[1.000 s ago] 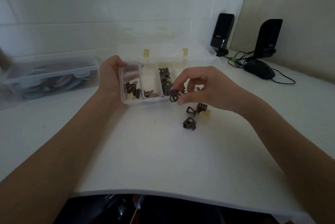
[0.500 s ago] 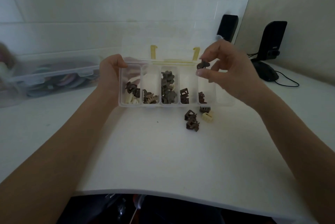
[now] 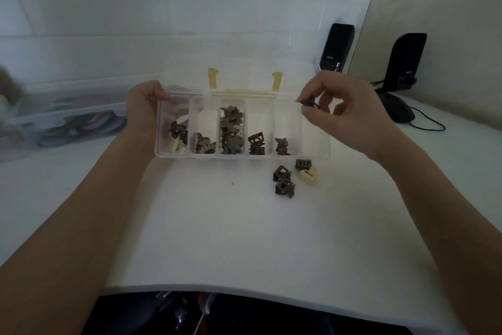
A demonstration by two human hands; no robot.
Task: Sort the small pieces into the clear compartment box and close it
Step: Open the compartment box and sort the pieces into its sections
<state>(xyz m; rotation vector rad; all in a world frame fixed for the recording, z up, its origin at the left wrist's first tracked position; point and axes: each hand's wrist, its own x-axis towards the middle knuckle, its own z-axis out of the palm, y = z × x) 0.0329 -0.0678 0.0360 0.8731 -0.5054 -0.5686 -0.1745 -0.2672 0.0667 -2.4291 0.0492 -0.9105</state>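
Clear compartment box (image 3: pixel 315 154): lid raised at the back, two yellow latches (image 3: pixel 212 78) standing up; it sits on the white desk (image 3: pixel 231 231), front edge toward us. We count six compartments. From our left, the first five hold dark brown and cream pieces; the third is the fullest; the sixth looks bare, though our right hand hides part of it.

Left hand (image 3: pixel 144 109): closed around the left end of the box, thumb over the back corner.

Right hand (image 3: pixel 350 114): above the right end of the box, thumb and forefinger pinched on one small dark clip (image 3: pixel 308 102).

Loose pieces on the desk, just in front of the box's right part: three dark brown clips (image 3: pixel 282 181) and one cream clip (image 3: pixel 307 175), clustered close together.

Background: storage tub (image 3: pixel 68 123) at left, two black speakers (image 3: pixel 336 47) and a mouse (image 3: pixel 399 109) at right.
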